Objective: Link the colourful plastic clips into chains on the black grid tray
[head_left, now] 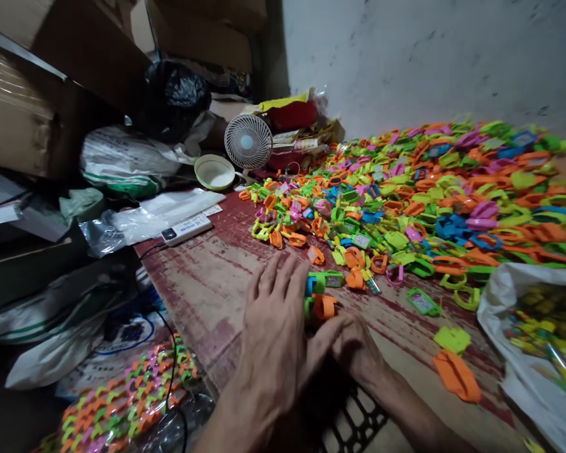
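Note:
My left hand [278, 327] reaches forward over the worn red table, its fingers stretched out and close together. Beside it stands a small cluster of plastic toy watches, with an orange toy watch [324, 307] nearest my thumb and a green toy watch [332, 279] behind. Blue and green parts show partly behind my fingers. My right hand [361, 352] is curled next to my left thumb, just below the orange watch; its fingertips and anything in them are hidden. Under my wrists lies a black openwork plastic crate or grid [353, 421].
A large heap of colourful toy watches [405, 195] covers the table's back and right. At right sits a white sack [504, 302] of small yellow pieces. A fan [248, 141], bowl [214, 172] and white power strip-like box [187, 229] stand back left. Bagged watches [127, 396] lie below the left edge.

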`<state>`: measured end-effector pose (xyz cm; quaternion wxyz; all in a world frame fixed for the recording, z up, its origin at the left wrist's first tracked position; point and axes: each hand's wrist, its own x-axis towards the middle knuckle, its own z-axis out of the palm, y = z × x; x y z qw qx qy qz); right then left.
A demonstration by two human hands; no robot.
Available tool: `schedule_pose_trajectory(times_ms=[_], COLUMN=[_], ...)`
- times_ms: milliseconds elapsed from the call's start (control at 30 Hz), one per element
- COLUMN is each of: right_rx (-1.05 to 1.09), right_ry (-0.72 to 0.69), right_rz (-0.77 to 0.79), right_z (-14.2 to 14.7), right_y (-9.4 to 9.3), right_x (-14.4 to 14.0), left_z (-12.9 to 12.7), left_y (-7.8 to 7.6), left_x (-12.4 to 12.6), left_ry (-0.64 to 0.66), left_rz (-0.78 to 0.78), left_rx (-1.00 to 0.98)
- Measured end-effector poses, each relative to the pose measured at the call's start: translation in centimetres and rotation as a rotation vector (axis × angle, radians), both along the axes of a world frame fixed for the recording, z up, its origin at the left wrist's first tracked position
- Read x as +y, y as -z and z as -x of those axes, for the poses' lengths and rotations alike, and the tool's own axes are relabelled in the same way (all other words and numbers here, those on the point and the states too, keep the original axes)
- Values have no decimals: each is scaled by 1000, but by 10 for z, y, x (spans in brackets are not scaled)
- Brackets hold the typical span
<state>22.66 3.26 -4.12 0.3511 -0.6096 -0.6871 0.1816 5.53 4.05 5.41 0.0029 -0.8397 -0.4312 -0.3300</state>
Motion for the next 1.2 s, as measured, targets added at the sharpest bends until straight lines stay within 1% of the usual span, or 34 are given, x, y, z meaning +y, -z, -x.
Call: schedule_pose_trajectory(times_ms=[67, 100, 133, 200, 267, 333, 467, 567, 667, 733, 767, 800, 867, 900, 933, 967, 1033, 1133, 1200], right_rx=[-36, -50, -61, -86, -121, -133, -101, -57, 23, 65, 63, 33, -124, -230, -322, -386, -446, -492, -523], right_ry=[32, 37, 47, 58, 38, 22, 31, -47, -142, -159, -113, -11, 274, 382, 436, 458, 445, 434, 435], right_rz=[-2, -15, -37, -76, -86, -86, -108, -123, -132, -122, -124, -130, -113, -84, -40, -6, 50, 114, 152], right_z=[2, 3, 4, 7, 9, 9, 7, 6, 2, -8, -16, -26, -48, -59, -69, -78, -90, -97, -96], right_y=[3, 3, 3, 0, -2, -2, 7, 10, 6, -1, -5, -10, -20, -23, -25, -26, -25, -20, -17], right_x=[-1, -1, -1, -2, -1, -1, 1, 3, 0, -4, -4, -3, 5, 12, 21, 30, 47, 61, 65], left_z=[-8, -12, -15, -19, -21, -22, -24, -25, -23, -21, -19, -18, -16, -16, -15, -15, -14, -12, -12], left_y=[-6, -7, -6, -4, -4, -6, -9, -6, -1, 1, 1, 1, 0, -1, -2, -4, -7, -12, -14], left_x=[15, 19, 21, 19, 16, 14, 18, 21, 23, 22, 21, 20, 18, 17, 16, 17, 19, 27, 35], left_ry=[-7, -8, -14, -45, -88, -106, -81, -101, -106, -75, -53, -36, -32, -40, -50, -55, -53, -50, -12], left_rz=[264, 377, 458, 534, 556, 568, 564, 531, 487, 474, 475, 473, 483, 496, 511, 522, 497, 360, 291], left_rx=[140, 200, 250, 327, 375, 396, 381, 346, 310, 285, 275, 262, 238, 227, 218, 214, 221, 233, 222])
